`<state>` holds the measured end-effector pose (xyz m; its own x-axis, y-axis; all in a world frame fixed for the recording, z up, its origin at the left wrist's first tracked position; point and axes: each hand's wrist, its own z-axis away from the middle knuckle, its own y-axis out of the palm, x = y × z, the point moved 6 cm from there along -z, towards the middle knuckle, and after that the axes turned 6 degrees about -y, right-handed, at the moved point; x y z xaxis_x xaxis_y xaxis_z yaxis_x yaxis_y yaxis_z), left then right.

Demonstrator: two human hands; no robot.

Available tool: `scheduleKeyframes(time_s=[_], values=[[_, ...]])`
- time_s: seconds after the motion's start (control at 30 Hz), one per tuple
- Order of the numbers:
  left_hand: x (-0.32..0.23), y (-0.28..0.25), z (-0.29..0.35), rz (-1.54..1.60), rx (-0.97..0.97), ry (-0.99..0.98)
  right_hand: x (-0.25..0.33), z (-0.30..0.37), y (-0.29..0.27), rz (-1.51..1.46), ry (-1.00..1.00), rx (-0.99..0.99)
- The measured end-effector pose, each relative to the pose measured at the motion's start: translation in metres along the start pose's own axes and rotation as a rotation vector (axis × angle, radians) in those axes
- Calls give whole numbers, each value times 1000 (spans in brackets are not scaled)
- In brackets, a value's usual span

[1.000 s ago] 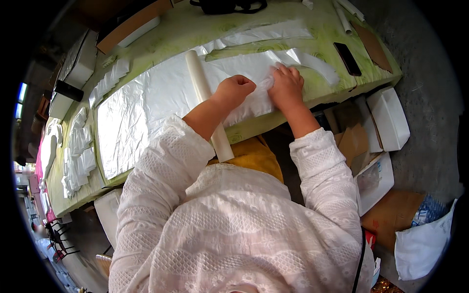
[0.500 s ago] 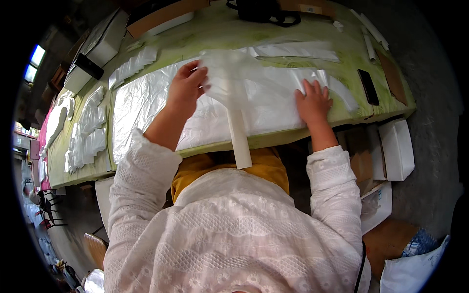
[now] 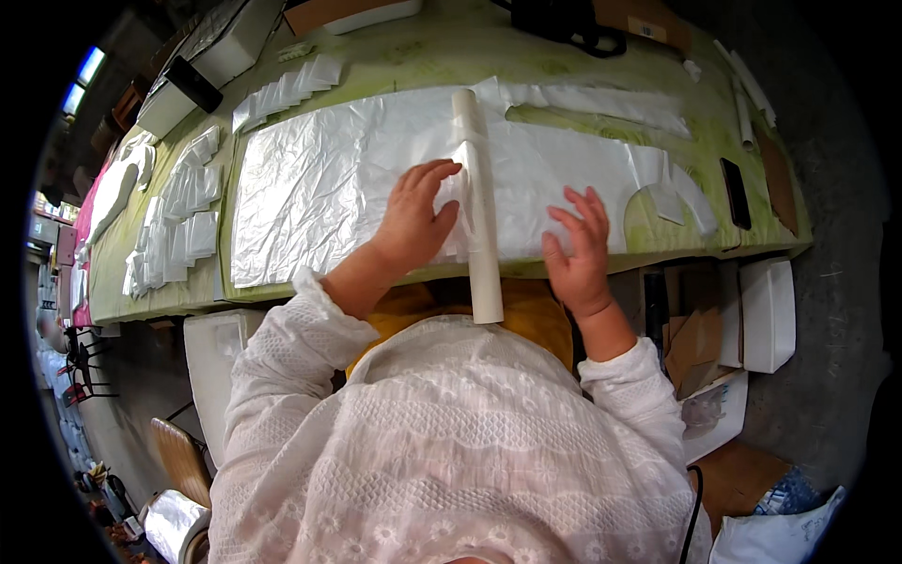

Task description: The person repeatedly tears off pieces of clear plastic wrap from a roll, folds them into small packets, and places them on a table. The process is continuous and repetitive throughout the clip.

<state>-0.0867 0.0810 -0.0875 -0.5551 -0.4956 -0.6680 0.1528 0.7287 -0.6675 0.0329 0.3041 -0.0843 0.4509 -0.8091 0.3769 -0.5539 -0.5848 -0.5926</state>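
A long cream-coloured tube lies across thin white plastic bags or sheets, its near end over the table edge towards my lap. Just left of the tube is my left hand, fingers bent and thumb apart, with nothing gripped that I can see. Whether its fingertips touch the plastic by the tube I cannot tell. My right hand hovers near the table edge, right of the tube, its fingers spread and empty. Beyond it, a cut plastic piece with strap-like ends lies on the green cloth.
Fanned stacks of folded plastic lie on the left of the table. A dark phone and rolled tubes are on the right. A black bag lies at the back. White foam boxes stand below the table.
My left hand has come nearer and let go of the blurred, thin plastic. My right hand has lifted off the sheet and drawn back. More of the tube shows.
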Motion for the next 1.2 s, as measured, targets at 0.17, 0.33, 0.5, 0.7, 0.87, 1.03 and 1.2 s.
scheduleKeyframes(time_s=[0.17, 0.33, 0.5, 0.7, 0.87, 1.03, 1.2], values=[[11, 31, 14, -350, 55, -17, 57, -1, 44, -484, 33, 174], [6, -6, 2, -225, 157, -95, 78, -20, 57, -423, -69, 293], [-55, -41, -3, 137, 98, 324, 103, -39, 61, -480, -40, 372], [2, -27, 6, -2, 98, 262, 96, -45, 60, -412, -27, 203], [14, -59, 27, -73, -29, 28, 42, -58, 80, 68, -33, 155], [40, -61, 45, -36, 10, -63, -3, -98, 134, 333, 218, 541], [38, -62, 52, -21, 13, -97, -33, -128, 172, 355, 476, 685]])
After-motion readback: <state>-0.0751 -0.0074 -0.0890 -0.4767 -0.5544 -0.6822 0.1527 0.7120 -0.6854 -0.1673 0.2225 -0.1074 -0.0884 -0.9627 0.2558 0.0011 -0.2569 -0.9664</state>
